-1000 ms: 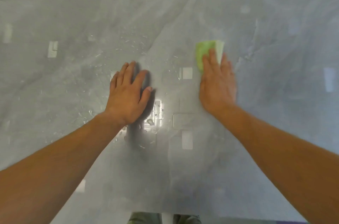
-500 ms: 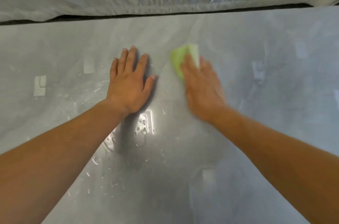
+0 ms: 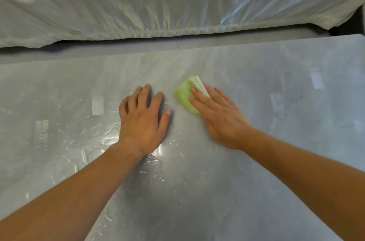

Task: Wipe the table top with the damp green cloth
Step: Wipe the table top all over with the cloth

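Note:
A folded green cloth (image 3: 184, 94) lies flat on the glossy grey table top (image 3: 276, 142), a little beyond its middle. My right hand (image 3: 219, 116) presses on the cloth with straight fingers and covers its near right part. My left hand (image 3: 143, 120) rests flat on the table just left of the cloth, palm down, fingers straight, apart from it. Water streaks and droplets glisten on the surface around and left of my left hand.
The table's far edge (image 3: 177, 49) runs across the view. Beyond a dark gap lies something large covered in crinkled clear plastic sheeting (image 3: 158, 3). Pale rectangular reflections dot the table surface.
My right hand has slid the cloth leftward and toward the far edge, close to my left hand. The view has tilted up, showing the far edge and the plastic-covered object.

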The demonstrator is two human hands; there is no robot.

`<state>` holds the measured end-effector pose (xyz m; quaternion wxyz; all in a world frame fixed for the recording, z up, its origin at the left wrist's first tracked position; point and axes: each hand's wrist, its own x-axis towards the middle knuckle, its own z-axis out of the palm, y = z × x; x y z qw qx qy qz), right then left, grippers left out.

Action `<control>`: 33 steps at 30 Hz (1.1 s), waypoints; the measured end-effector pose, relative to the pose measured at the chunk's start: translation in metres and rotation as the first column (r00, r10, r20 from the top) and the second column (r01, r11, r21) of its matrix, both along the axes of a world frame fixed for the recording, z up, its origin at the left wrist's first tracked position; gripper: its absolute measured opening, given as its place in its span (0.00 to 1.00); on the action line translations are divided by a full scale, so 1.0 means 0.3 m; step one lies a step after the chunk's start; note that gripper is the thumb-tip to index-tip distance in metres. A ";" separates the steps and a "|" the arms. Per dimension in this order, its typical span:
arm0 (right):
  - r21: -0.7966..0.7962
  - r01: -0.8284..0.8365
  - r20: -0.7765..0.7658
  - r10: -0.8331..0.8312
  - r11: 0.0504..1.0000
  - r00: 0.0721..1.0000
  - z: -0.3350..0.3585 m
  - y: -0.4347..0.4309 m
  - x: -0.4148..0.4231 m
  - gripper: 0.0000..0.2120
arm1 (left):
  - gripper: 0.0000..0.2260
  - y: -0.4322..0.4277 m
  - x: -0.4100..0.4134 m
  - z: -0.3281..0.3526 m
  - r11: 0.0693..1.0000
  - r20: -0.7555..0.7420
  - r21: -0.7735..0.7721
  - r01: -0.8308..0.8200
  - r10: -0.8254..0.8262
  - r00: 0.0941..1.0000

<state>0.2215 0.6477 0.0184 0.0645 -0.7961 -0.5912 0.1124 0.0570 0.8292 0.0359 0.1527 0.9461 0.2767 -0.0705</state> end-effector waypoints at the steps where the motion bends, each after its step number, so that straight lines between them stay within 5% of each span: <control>1: -0.006 -0.017 0.014 0.017 1.000 1.000 -0.001 -0.007 0.047 0.28 | 0.25 -0.001 0.001 -0.002 1.000 0.001 -0.002 -0.003 0.003 1.000; 3: 0.025 0.192 0.023 -0.192 0.981 0.981 -0.001 0.005 0.159 0.29 | 0.26 -0.003 0.005 -0.001 1.000 -0.001 -0.006 -0.004 0.004 1.000; 7: 0.035 0.617 -0.058 -0.615 0.786 0.787 0.025 0.118 0.215 0.29 | 0.25 -0.003 0.009 -0.001 1.000 -0.007 0.002 -0.008 0.008 1.000; 13: 0.019 0.094 -0.009 -0.094 0.995 0.996 0.012 0.070 0.130 0.28 | 0.24 0.003 0.011 -0.007 1.000 0.025 0.012 -0.019 0.019 1.000; 17: 0.023 0.540 -0.058 -0.539 0.841 0.841 0.023 0.147 0.241 0.29 | 0.24 0.003 -0.003 -0.015 1.000 0.039 0.003 -0.003 0.003 0.999; 19: 0.010 0.629 -0.087 -0.626 0.777 0.775 0.034 0.236 0.181 0.31 | 0.25 0.005 -0.011 -0.021 1.000 0.045 0.001 0.007 -0.007 0.999; 23: 0.044 0.193 -0.061 -0.190 0.980 0.980 0.030 0.226 -0.004 0.28 | 0.27 0.005 -0.022 -0.033 0.999 0.040 0.022 0.024 -0.025 0.999; 26: 0.014 0.020 -0.035 -0.019 1.000 0.999 0.022 0.165 0.071 0.27 | 0.29 0.000 -0.039 -0.050 0.996 0.030 0.051 0.069 -0.071 0.997; 31: 0.024 0.508 -0.081 -0.505 0.861 0.859 0.036 0.243 0.127 0.27 | 0.31 0.000 -0.044 -0.065 0.993 0.011 0.074 0.090 -0.091 0.996; 33: 0.032 0.484 -0.086 -0.480 0.874 0.873 0.038 0.267 0.034 0.27 | 0.31 -0.002 -0.046 -0.064 0.993 0.006 0.079 0.090 -0.090 0.996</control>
